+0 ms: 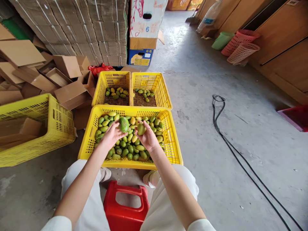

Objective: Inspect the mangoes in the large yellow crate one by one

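Note:
Over a large yellow plastic crate (176, 150), both my hands are raised, each with a fruit. My left hand (112, 133) holds a green mango (124, 124) with brownish blemishes on its skin. The fingers of my right hand (148, 138) are closed round a smaller, duller olive-green mango (141, 129). Below them, many small green and yellowish mangoes (130, 149) fill the crate. Beyond it stand two smaller yellow crates, a left one (113, 74) and a right one (166, 93), with several mangoes on the floor of each.
A red plastic stool (126, 213) is between my legs. To the left are a yellow-green crate (61, 125) holding cardboard and a heap of open cartons (69, 93). Stacked flat cardboard (96, 29) rises behind. A black cable (223, 138) runs along the floor at right.

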Demonstrator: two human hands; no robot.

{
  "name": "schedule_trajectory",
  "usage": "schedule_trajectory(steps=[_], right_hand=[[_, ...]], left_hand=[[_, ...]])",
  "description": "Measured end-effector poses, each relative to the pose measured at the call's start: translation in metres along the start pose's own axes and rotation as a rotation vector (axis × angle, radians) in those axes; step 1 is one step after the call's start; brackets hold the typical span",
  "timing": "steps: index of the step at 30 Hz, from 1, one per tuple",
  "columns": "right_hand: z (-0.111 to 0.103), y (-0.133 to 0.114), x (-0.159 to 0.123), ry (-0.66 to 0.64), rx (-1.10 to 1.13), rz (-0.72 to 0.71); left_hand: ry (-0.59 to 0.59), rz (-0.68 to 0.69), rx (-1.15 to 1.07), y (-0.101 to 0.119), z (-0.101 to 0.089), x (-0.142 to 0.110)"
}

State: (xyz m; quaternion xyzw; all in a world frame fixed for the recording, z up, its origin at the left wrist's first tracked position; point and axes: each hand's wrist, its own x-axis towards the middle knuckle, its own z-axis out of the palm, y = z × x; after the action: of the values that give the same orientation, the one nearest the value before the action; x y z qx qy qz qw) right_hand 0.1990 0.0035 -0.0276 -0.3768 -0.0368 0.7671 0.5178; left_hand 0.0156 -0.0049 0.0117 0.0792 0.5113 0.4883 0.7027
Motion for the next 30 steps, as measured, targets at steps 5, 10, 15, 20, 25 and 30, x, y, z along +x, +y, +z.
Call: schedule_trajectory(steps=[5,10,15,20,25,30], right_hand=[[0.000,0.003,0.001,-0.010,-0.083,-0.018],[-0.003,0.004,0.005,0.015,-0.138,0.015],[-0.008,0.004,0.010,0.034,-0.086,0.068],[-0.013,0.004,0.012,0.062,0.017,0.060],[-0.019,0.005,0.014,0.011,0.046,0.080],[-0.020,0.005,0.012,0.027,0.032,0.105]], left_hand=[[-0.021,-0.059,-0.018,0.000,-0.002,0.002],[-0.030,-0.065,-0.062,0.000,-0.005,0.003],[-0.017,-0.113,-0.092,0.006,-0.003,0.001],[-0.031,-0.085,-0.097,0.011,-0.001,-0.002],[-0.049,-0.023,-0.085,0.008,-0.006,0.002],[0.018,0.022,-0.097,0.000,-0.012,0.008]])
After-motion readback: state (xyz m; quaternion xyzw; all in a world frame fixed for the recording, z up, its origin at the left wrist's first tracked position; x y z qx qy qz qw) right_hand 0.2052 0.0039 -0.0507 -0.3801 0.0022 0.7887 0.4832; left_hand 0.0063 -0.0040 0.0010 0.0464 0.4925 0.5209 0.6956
